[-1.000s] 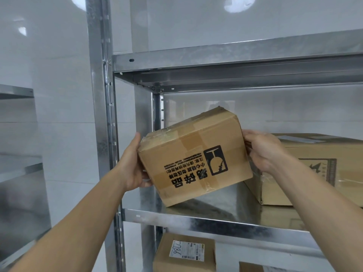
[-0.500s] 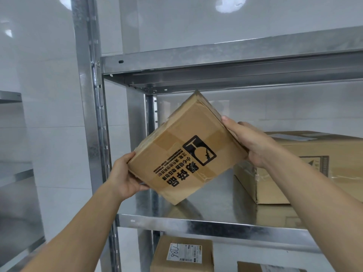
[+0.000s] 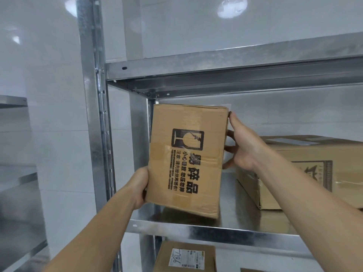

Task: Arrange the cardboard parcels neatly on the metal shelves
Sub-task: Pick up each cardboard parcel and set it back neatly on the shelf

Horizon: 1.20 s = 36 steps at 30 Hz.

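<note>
A brown cardboard parcel [image 3: 194, 165] with a black fragile-glass mark and printed characters stands on end, held just above the left end of the middle metal shelf [image 3: 220, 231]. My left hand [image 3: 140, 186] grips its lower left edge. My right hand [image 3: 242, 146] holds its upper right side, thumb on the top corner and fingers behind. A larger cardboard parcel [image 3: 306, 171] lies on the same shelf to the right, close to my right wrist.
The shelf's upright post [image 3: 94, 114] rises left of the parcel, and the upper shelf [image 3: 235, 61] hangs close above it. On the level below sits a small parcel with a white label [image 3: 185, 258]. Another metal rack [image 3: 13, 101] stands at the far left.
The parcel has been turned from tilted to upright on its short end, its printed face toward me. My left hand slid to its lower left edge, my right to its upper right side.
</note>
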Tool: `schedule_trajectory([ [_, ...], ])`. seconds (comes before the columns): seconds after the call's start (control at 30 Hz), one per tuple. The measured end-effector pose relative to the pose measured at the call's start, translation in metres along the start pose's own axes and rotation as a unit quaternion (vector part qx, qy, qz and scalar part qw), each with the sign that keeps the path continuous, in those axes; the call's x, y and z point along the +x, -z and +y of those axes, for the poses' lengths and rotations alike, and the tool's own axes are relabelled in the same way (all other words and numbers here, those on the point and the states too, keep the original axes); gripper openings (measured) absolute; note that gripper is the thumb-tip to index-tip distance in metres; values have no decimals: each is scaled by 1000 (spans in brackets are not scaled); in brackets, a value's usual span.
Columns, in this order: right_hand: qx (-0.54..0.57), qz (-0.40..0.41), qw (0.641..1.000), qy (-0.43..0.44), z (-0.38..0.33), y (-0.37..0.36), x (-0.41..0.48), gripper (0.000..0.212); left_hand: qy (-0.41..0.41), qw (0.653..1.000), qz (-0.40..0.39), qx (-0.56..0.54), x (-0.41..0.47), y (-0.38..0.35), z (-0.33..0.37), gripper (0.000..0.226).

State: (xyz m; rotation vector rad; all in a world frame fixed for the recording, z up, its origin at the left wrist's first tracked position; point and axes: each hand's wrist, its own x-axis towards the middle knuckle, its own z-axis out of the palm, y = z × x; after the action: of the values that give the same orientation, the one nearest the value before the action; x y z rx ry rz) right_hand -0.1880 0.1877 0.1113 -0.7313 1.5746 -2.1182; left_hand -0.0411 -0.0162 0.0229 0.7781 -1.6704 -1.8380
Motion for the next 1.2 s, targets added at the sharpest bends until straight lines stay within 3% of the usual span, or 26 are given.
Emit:
schedule_trajectory([
  [0.17, 1, -15, 1000, 14, -2, 7, 9, 56, -31, 999, 28, 34, -7, -5, 1, 32],
  [0.3, 24, -18, 999, 29, 1, 8, 10, 49, -48, 999, 11, 11, -12, -8, 9, 33],
  [0.43, 36, 30, 999, 15, 6, 7, 14, 52, -63, 998, -7, -4, -11, -8, 15, 30],
  [0.67, -18, -7, 1000, -11, 15, 21, 18, 24, -84, 996, -17, -14, -14, -8, 24, 48],
  [0.73, -37, -48, 998, -34, 16, 24, 19, 21, -88, 995, -14, -46, -13, -7, 26, 40],
  [0.87, -17, -67, 997, -32, 22, 27, 25, 37, -107, 986, -52, -120, -12, -2, 27, 34],
  [1.0, -21, -65, 997, -28, 31, 27, 25, 65, -106, 986, -79, -102, -13, -3, 29, 40],
  [1.13, -28, -69, 997, -27, 38, 29, 22, 50, -84, 990, -74, -83, -18, -6, 31, 52],
  [1.2, -16, -59, 998, -25, 43, 29, 22, 57, -76, 992, -62, -84, -19, -7, 31, 54],
])
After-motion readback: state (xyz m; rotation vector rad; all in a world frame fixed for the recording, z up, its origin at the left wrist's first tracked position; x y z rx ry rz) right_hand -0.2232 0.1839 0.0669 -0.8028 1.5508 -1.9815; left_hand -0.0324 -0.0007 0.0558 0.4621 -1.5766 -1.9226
